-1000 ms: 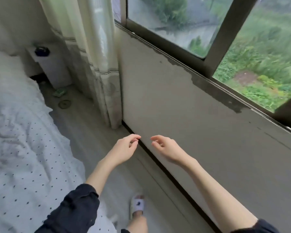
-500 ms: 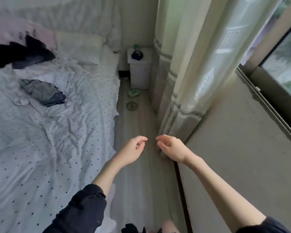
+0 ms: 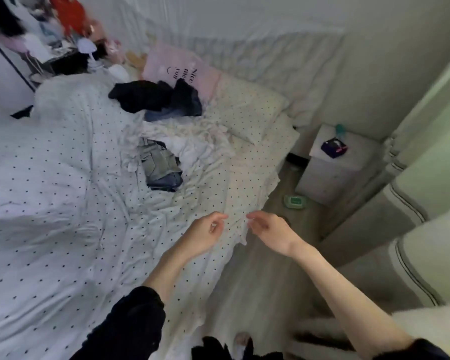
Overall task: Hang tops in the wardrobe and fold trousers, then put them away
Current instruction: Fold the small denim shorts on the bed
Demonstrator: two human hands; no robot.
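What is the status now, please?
Left hand and right hand empty, grip open. Jeans and dark clothes on bed, untouched. Nothing blocking.

Both bare forearms reached forward from dark sleeves; the left hand [image 3: 204,233] and right hand [image 3: 269,229] hung close together, fingers loosely curled (holding nothing).

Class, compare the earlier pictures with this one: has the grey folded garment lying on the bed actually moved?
No. The grey garment keeps its place on the dotted bed sheet, left of the white bedside stand; only the head camera swung toward the bed.
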